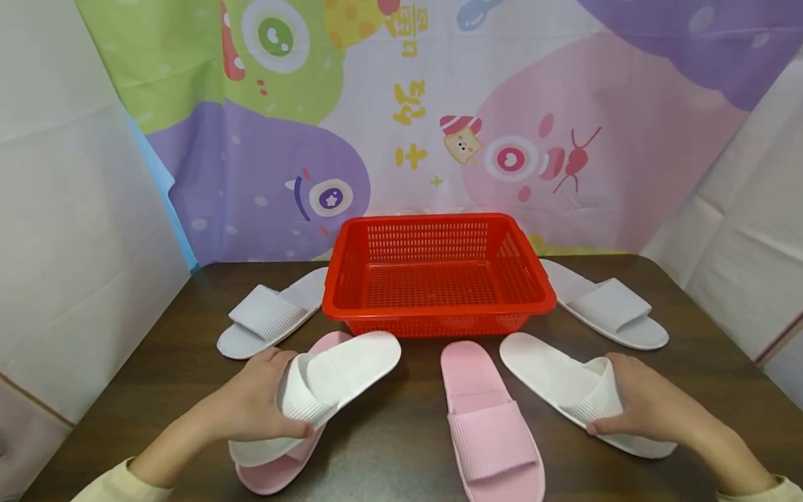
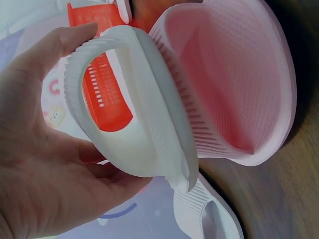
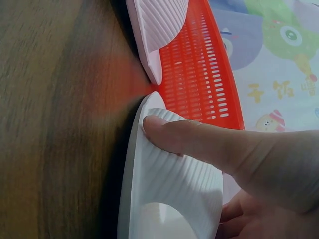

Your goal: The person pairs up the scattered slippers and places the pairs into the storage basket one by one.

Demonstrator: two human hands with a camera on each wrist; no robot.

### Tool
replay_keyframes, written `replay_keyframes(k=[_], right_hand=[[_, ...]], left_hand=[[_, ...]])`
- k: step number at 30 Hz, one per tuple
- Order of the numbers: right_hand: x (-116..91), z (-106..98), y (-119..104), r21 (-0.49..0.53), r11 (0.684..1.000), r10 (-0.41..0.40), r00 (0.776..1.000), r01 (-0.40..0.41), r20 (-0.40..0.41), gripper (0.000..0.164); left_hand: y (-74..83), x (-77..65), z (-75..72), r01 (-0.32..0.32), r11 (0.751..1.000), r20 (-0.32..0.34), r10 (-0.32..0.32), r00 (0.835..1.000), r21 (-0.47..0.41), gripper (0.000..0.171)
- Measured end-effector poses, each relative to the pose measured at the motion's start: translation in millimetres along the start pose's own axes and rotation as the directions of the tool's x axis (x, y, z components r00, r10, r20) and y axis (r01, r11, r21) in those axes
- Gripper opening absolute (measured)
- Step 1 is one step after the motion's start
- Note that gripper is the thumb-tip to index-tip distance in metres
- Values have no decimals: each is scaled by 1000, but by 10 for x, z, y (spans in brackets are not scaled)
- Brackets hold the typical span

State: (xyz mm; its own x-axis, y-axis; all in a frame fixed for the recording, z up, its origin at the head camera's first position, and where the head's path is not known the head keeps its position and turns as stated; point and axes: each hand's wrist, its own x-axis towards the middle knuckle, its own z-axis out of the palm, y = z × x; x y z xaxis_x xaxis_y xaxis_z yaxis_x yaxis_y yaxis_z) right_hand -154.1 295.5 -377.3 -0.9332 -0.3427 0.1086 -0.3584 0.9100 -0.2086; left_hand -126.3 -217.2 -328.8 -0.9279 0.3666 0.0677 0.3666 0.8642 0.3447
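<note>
My left hand grips a white slipper across its ribbed strap, thumb on one side and fingers on the other. That slipper is tilted over a pink slipper and hides much of it in the head view. In the left wrist view the white slipper's strap opening faces the camera, with the pink slipper beyond it. My right hand holds another white slipper by the strap, thumb pressed on the ribs in the right wrist view. A second pink slipper lies between the hands, toe end toward me.
A red plastic basket stands at the back middle of the dark wooden table, nothing inside. Pale slippers lie on either side of it, one left and one right. A cartoon-printed cloth hangs behind.
</note>
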Motion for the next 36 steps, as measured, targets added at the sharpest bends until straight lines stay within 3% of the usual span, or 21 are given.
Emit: replay_keyframes(k=[12, 24, 36], right_hand=[[-19, -96, 25, 13, 1000, -27, 999, 27, -44, 90], [-30, -219, 40, -18, 999, -37, 999, 36, -39, 99], [28, -308, 40, -48, 980, -198, 968, 193, -151, 100]], left_hand=[[-35, -26, -62, 7, 1000, -20, -7, 1000, -19, 88], [-51, -50, -109, 15, 1000, -19, -15, 1000, -7, 94], [-74, -84, -108, -20, 1000, -43, 20, 999, -6, 95]])
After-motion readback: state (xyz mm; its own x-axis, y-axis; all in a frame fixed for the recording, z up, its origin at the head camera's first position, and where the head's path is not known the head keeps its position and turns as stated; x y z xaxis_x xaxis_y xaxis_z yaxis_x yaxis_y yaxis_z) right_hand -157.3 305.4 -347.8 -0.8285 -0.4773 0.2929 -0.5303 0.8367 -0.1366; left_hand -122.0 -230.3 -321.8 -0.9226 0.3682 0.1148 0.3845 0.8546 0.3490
